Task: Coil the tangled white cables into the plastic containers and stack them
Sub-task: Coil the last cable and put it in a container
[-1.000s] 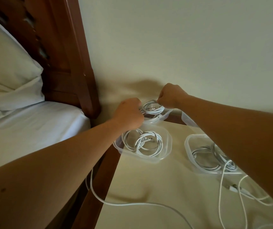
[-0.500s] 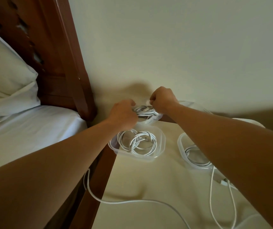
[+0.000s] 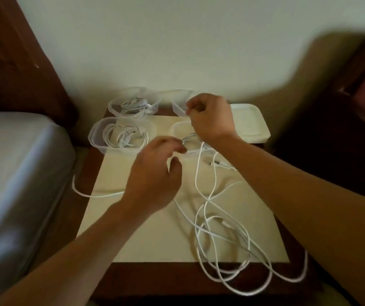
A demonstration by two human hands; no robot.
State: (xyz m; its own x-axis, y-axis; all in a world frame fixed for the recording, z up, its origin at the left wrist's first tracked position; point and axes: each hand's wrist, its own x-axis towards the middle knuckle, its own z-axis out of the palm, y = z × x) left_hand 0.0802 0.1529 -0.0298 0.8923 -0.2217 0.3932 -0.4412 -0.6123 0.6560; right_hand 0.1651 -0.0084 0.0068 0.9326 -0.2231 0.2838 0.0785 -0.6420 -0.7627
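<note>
While earlier at the rear container (image 3: 133, 104), left hand (image 3: 155, 175) hangs slack, right hand (image 3: 210, 120) seemingly pinching white cable (image 3: 199, 173).

The cream tabletop (image 3: 146, 228) with a dark wood border carries four clear plastic containers (image 3: 95, 138) at its far end, a stack of lids (image 3: 250, 120) beside them, and loose white cables (image 3: 216, 219) sprawling over its near edge.

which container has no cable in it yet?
The back right container, against the wall behind the right hand; it looks empty. The other three hold white cable.
</note>
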